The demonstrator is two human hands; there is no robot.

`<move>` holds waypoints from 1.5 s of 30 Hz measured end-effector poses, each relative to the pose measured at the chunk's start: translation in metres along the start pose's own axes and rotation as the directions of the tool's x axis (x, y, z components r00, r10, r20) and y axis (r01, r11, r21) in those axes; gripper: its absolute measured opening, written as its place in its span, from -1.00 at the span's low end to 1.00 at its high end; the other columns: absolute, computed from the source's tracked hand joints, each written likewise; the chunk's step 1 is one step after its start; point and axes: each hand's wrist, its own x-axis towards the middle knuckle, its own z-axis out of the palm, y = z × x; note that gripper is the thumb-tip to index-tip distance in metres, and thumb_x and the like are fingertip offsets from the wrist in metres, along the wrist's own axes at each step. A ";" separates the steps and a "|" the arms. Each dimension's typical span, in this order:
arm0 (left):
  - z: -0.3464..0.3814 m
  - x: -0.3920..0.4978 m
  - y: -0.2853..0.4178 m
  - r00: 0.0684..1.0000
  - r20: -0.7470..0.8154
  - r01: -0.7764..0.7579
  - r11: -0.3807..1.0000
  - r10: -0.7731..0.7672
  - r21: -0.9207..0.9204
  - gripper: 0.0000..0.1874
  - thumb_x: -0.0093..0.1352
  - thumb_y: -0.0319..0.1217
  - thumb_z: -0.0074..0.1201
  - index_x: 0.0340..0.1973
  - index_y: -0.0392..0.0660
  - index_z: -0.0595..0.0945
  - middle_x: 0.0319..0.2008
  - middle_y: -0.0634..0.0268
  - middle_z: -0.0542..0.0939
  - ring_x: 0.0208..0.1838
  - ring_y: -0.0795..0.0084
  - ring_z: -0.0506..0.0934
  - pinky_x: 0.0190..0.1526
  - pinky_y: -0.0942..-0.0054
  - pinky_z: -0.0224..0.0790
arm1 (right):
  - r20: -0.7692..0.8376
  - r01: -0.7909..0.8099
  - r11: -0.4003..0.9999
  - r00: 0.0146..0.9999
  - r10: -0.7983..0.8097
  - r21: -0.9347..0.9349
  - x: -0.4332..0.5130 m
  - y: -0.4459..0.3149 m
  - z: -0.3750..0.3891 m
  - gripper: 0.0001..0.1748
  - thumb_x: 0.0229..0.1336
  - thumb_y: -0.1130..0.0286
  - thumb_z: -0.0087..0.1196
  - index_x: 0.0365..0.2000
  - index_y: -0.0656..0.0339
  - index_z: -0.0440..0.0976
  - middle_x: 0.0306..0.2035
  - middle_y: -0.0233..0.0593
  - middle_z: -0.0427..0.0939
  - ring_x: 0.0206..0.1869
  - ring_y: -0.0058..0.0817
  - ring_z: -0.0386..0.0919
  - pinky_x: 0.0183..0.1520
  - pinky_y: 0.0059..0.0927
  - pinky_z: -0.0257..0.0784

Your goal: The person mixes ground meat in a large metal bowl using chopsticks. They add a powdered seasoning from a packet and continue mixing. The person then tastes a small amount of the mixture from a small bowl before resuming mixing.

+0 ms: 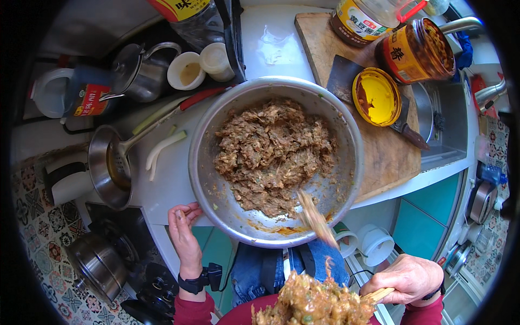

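Observation:
A wide stainless steel basin [200, 178] holds a brown minced filling [272, 150] flecked with green. My right hand [406, 280] grips wooden chopsticks [381, 294] to the right below the basin. A large clump of the filling [315, 302] is at their far end, close to the camera, and hides their tips. Between clump and basin, a blurred, elongated piece of filling [317, 221] crosses the near rim; I cannot tell whether it hangs or falls. My left hand [185, 231] has curled fingers at the basin's lower-left rim, and their exact hold is unclear.
Right of the basin, a wooden cutting board [386, 162] bears a cleaver [412, 136], a yellow jar lid [377, 96], an open sauce jar [418, 50] and a soy sauce jug [361, 20]. Leftward are a scallion piece [164, 148], a slotted ladle [138, 140] and a metal bowl [95, 162].

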 end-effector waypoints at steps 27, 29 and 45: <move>-0.008 -0.003 0.001 1.000 0.001 0.008 1.000 -0.008 -0.005 -0.68 0.58 -0.20 -0.27 -0.14 -0.23 0.40 -0.15 0.02 0.57 -0.10 0.22 0.58 0.08 0.28 0.39 | -0.108 -0.002 0.997 0.994 -0.006 -0.076 0.002 -0.014 0.010 -0.73 0.23 0.17 0.15 -0.19 0.13 0.55 -0.36 -0.25 0.66 -0.43 -0.25 0.64 -0.44 -0.40 0.52; -0.012 -0.004 -0.001 1.000 0.009 0.020 1.000 -0.020 0.007 -0.69 0.58 -0.21 -0.29 -0.14 -0.23 0.40 -0.15 0.02 0.57 -0.09 0.22 0.58 0.08 0.27 0.39 | -0.190 -0.121 0.975 0.978 0.085 -0.186 0.006 -0.024 0.009 -0.74 0.17 0.20 0.21 -0.24 0.16 0.56 -0.39 -0.23 0.64 -0.43 -0.22 0.64 -0.44 -0.39 0.52; -0.028 -0.010 0.017 0.987 -0.034 -0.162 0.978 0.158 -0.135 -0.71 0.58 -0.21 -0.23 -0.13 -0.20 0.44 -0.16 0.11 0.60 -0.13 0.35 0.59 0.05 0.36 0.44 | -0.518 -0.495 0.161 0.837 -0.175 -0.854 0.077 0.014 0.011 -0.50 0.09 0.53 -0.02 0.11 0.18 0.37 -0.40 -0.17 0.50 -0.36 -0.28 0.59 -0.37 -0.27 0.53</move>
